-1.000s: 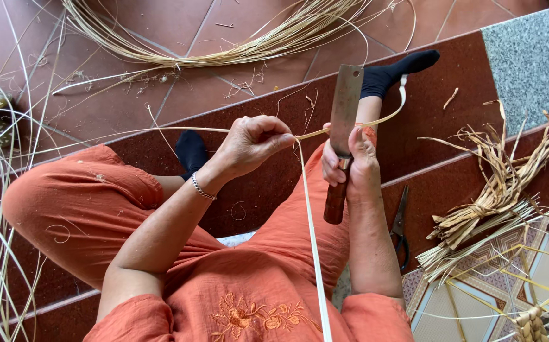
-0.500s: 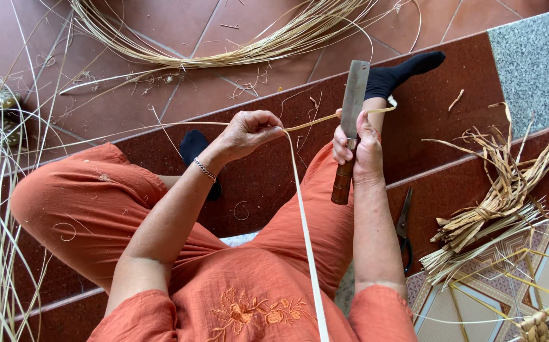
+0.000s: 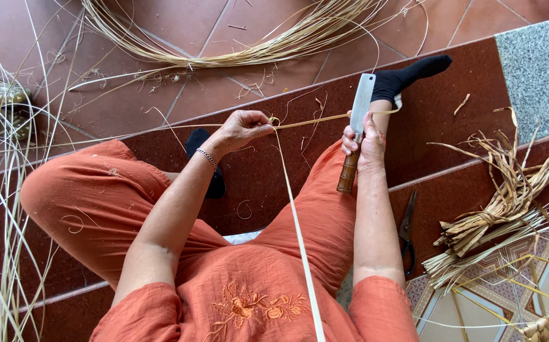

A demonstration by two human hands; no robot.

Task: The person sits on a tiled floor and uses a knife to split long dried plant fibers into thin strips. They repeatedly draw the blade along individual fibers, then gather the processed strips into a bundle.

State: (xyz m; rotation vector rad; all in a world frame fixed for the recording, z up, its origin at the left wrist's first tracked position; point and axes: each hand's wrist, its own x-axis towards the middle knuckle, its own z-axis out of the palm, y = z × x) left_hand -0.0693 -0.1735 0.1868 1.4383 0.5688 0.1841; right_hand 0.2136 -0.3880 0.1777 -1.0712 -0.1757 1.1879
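My right hand [image 3: 364,142] grips a knife [image 3: 358,123] with a broad steel blade and a brown wooden handle, blade pointing up and away from me. My left hand [image 3: 241,129] pinches a thin pale cane strip [image 3: 293,209] at about the same height. The strip runs from my left fingers across to the blade, and a longer flat length hangs down over my orange-clad lap. I sit with legs apart on dark red steps, black socks on both feet.
A big coil of pale cane [image 3: 243,38] lies on the tiled floor ahead. Loose long strands [image 3: 8,190] spread at the left. Bundles of cane shavings [image 3: 496,215] and black scissors [image 3: 406,234] lie on the step at the right.
Both hands have drifted slightly right and the knife blade has tilted more upright. My left hand has pulled more of the strip through, away from the blade.
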